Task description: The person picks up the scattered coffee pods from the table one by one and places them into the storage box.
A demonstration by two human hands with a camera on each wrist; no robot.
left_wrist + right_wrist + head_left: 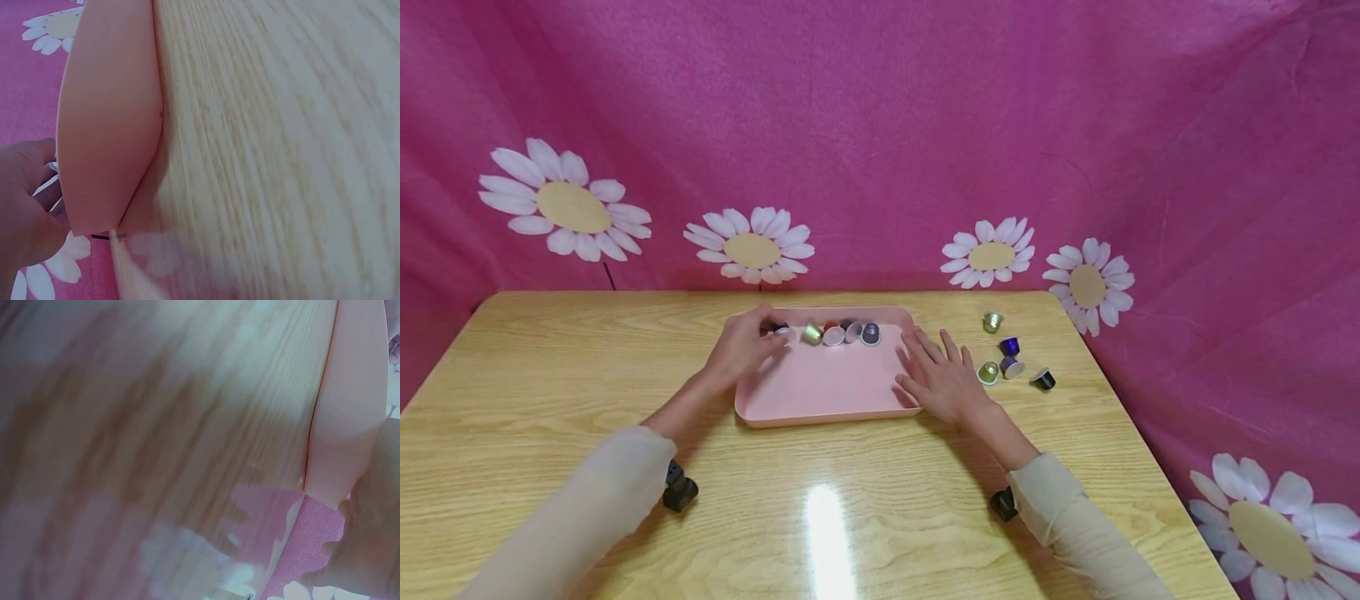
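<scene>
My left hand [739, 346] reaches over the back left corner of a pink tray [823, 387], its thumb and fingers pinching a dark coffee capsule [784, 332] with a pale lid. The fingers partly cover that capsule. Along the tray's back wall lies a row of others: a pale gold capsule [812, 333], a red one showing its pale lid [833, 337], a dark one on its side [853, 332] and a grey-purple capsule [870, 334] standing lid down. My right hand [953, 385] spreads its fingers over the tray's right rim and holds nothing.
Right of the tray, loose capsules lie on the wooden table [625, 358]: a gold one [992, 322], a blue-purple one [1010, 346], a purple one [1012, 367], a green-gold one [988, 372] and a black one [1043, 380]. A pink flowered cloth [865, 150] hangs behind.
</scene>
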